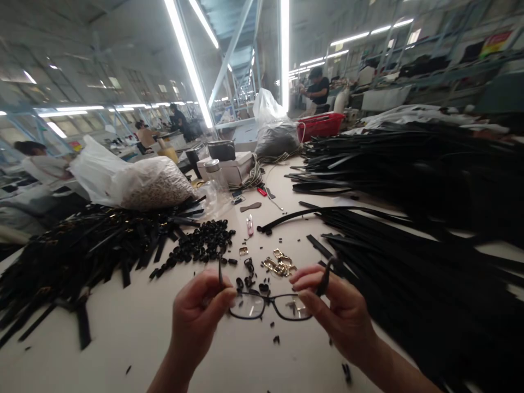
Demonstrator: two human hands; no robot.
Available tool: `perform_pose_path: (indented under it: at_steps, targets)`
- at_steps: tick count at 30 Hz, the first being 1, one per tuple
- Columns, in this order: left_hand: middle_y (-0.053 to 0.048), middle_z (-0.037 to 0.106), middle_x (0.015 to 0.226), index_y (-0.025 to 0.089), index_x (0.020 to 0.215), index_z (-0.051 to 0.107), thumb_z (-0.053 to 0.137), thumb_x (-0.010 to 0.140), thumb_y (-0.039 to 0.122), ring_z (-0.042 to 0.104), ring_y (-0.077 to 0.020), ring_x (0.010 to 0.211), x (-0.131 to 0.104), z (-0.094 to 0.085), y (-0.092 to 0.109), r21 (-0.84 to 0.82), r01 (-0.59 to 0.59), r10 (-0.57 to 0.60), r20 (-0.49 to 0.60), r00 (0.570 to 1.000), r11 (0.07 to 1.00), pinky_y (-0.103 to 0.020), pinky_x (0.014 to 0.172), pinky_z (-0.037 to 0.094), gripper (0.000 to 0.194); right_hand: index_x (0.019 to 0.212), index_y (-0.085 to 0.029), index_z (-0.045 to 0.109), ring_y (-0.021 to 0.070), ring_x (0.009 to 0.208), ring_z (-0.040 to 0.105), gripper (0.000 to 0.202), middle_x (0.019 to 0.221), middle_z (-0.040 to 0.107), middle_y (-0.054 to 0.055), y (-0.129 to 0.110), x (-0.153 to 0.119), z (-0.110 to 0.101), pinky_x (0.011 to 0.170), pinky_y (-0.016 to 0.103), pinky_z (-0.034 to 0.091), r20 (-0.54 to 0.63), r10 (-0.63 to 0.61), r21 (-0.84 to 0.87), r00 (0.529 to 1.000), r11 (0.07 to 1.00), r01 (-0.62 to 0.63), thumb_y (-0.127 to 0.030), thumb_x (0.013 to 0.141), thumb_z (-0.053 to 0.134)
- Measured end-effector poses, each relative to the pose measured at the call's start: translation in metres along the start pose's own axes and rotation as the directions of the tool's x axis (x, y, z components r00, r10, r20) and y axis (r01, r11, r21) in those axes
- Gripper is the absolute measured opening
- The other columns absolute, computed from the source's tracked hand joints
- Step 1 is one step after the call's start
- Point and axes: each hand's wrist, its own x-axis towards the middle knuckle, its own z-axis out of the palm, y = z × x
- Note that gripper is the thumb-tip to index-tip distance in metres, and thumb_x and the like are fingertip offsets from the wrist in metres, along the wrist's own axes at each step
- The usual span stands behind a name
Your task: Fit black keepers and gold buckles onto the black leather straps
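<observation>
Near: from my remote station I logged dark-rimmed glasses (pixel 268 299) over the near middle of the pale table (pixel 143 338), lenses smooth, rounded rectangles. Left hand (pixel 196 316) pinched one side of the frame between thumb and fingers; right hand (pixel 347 319) pinched the other. I judged that uneven outward pull could strain a hinge, and a slack pinch could drop and scratch the lenses.
Beyond: shiny gold-toned buckles (pixel 280 266); rounded black loops (pixel 204 240), left; long, flat black straps (pixel 393 169), right.
Far: crinkled translucent bag (pixel 158 183), left; red basket (pixel 323 125), right.
</observation>
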Motion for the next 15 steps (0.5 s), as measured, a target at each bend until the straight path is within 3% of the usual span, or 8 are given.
perform_pose_path:
  at_steps: [4,9,15]
  targets:
    - [-0.005,0.058,0.07,0.017,0.072,0.069,0.077,0.075,0.032,0.054,-0.0164,0.061,-0.008,0.0,-0.002,-0.199,-0.079,0.077,-0.02,0.997,0.977,-0.023,0.047,0.044,0.018,0.089,-0.019,0.067,0.0167,0.073,0.063,0.003,0.086,0.067,0.007,-0.017,-0.003,-0.004,0.058,0.026,0.055,-0.033,-0.046,0.026,0.998,0.999,0.047,-0.019,0.086,0.066]
    - [-0.006,0.06,0.073,0.017,0.081,0.07,0.074,0.08,0.026,0.057,-0.0176,0.065,-0.01,-0.008,-0.001,-0.217,-0.309,0.322,0.027,0.946,0.926,-0.023,0.043,0.049,0.011,0.096,-0.019,0.069,0.0177,0.073,0.068,0.019,0.088,0.068,0.006,-0.035,-0.003,-0.009,0.063,0.029,0.059,0.001,-0.182,0.091,0.983,0.979,0.181,-0.009,0.08,0.069]
    - [-0.006,0.06,0.073,0.015,0.082,0.069,0.073,0.08,0.025,0.057,-0.0161,0.062,-0.013,-0.011,0.002,-0.249,-0.366,0.385,0.031,0.922,0.897,-0.02,0.037,0.049,0.011,0.104,-0.018,0.067,0.0185,0.077,0.069,0.029,0.094,0.069,0.007,-0.042,-0.004,-0.013,0.063,0.029,0.06,0.015,-0.226,0.128,0.974,0.967,0.222,-0.005,0.079,0.066]
